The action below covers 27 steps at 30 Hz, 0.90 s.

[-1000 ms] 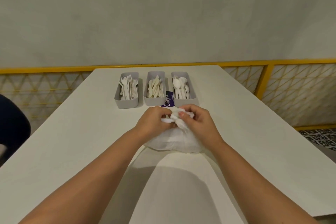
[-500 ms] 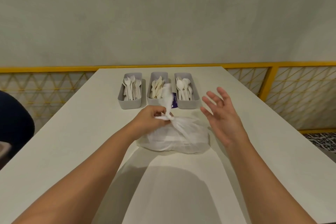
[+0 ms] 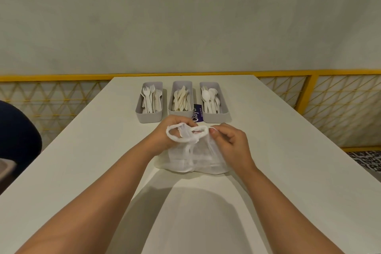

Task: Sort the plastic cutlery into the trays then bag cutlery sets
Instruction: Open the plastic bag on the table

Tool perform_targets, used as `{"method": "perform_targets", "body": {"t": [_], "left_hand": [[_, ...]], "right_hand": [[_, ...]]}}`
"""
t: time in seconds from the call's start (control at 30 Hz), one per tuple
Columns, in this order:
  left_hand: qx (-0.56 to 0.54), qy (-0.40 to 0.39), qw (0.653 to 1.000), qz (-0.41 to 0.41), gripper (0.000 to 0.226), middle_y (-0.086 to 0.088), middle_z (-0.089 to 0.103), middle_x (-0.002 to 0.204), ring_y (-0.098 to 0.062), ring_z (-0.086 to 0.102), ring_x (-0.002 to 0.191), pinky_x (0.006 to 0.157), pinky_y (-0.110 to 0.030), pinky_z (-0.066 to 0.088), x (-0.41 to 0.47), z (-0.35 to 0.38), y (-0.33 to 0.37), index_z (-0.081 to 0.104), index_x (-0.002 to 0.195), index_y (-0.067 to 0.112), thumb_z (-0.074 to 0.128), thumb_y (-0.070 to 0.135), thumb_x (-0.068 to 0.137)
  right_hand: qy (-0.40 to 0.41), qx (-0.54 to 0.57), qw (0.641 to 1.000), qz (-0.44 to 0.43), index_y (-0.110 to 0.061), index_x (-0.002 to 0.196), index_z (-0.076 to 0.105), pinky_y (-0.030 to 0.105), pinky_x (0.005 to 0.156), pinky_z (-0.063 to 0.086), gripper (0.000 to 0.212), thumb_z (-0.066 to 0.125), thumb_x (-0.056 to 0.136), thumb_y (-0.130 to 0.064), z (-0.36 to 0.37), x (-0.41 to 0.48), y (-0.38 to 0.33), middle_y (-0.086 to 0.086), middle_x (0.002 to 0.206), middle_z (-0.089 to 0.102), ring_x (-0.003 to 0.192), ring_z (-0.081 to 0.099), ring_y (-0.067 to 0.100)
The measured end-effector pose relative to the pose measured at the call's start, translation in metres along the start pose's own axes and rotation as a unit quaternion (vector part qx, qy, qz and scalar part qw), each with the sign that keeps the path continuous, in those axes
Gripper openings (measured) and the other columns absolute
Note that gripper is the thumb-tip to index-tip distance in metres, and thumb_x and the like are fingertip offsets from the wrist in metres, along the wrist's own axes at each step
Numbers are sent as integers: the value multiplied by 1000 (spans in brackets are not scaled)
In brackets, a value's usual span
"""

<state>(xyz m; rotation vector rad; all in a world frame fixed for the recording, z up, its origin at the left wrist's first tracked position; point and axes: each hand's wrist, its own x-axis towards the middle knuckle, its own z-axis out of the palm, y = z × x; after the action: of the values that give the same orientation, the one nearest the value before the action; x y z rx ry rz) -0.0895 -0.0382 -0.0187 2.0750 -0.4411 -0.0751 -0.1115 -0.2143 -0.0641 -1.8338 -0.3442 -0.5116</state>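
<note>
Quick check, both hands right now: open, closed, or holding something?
Left hand: closed, gripping the handle loops of the white plastic bag.
Right hand: closed, pinching the same bag near its top.

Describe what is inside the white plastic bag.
The bag is cloudy; only faint pale shapes show through, and what they are cannot be told. The left hand and right hand hold its handles.

A purple printed card lies on the white table, a yellow railing behind, perhaps a dark chair left.
</note>
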Motion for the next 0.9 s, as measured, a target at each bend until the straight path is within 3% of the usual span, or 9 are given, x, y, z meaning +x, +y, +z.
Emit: {"method": "perform_targets", "body": {"t": [0.07,0.2,0.33,0.47,0.57,0.63,0.73,0.8,0.9], "left_hand": [[15,5,1000,12,22,5,67,88,-10,59,80,66,0,43,-2,0,2,70,100,14,60,0,86],[-28,22,999,12,18,10,59,77,-4,53,72,63,-5,42,-1,-1,9,65,78,23,67,6,82],[-24,-5,999,41,15,5,53,68,-5,46,60,60,-13,41,1,-1,16,62,73,17,71,5,79],[-20,-4,999,34,23,-1,52,66,-5,45,58,58,-15,39,4,0,18,58,68,16,64,-4,78],[42,10,999,23,12,-4,53,68,-12,48,64,64,-25,39,4,0,20,54,67,13,62,9,76],[34,11,999,-2,26,-1,48,62,-9,44,60,60,-20,37,4,-1,20,50,61,15,59,2,83],[2,-28,999,27,19,4,47,59,3,41,49,52,-12,34,4,-6,18,55,65,15,64,1,74],[0,-25,999,23,18,8,44,53,2,37,46,51,-14,31,5,-7,15,58,70,11,68,-2,78],[19,7,1000,22,14,5,37,54,-9,31,53,53,-23,27,7,-3,13,58,73,11,69,4,78]], "right_hand": [[-5,5,1000,7,-10,91,74,18,68,44,17,57,91,-9,1,-1,-1,11,77,65,71,57,11],[-9,-35,998,-51,-20,106,64,11,73,44,23,56,87,-12,1,1,-5,-4,85,58,79,55,6],[-7,-34,997,-71,-17,100,59,7,77,43,15,60,86,-13,7,-1,-9,-3,96,62,87,57,1],[-41,10,996,-80,-19,106,60,11,81,43,25,60,83,-9,8,0,-19,-6,99,62,95,57,5],[-64,-41,994,-73,-23,97,62,7,72,38,17,64,82,-16,6,9,-29,-11,89,58,82,51,-1],[-103,-59,992,-46,-24,88,63,8,66,38,16,64,84,-9,3,16,-35,-9,84,56,73,48,0],[-163,-63,984,-34,-25,76,65,10,62,37,30,56,85,2,-3,25,-44,-7,82,51,64,46,2],[-201,-71,977,-17,-26,68,62,12,61,37,35,51,85,3,-5,28,-50,-7,81,48,60,47,0],[-214,-71,974,14,-22,69,56,27,59,49,25,55,87,-4,0,29,-52,-5,84,49,59,55,10]]}}
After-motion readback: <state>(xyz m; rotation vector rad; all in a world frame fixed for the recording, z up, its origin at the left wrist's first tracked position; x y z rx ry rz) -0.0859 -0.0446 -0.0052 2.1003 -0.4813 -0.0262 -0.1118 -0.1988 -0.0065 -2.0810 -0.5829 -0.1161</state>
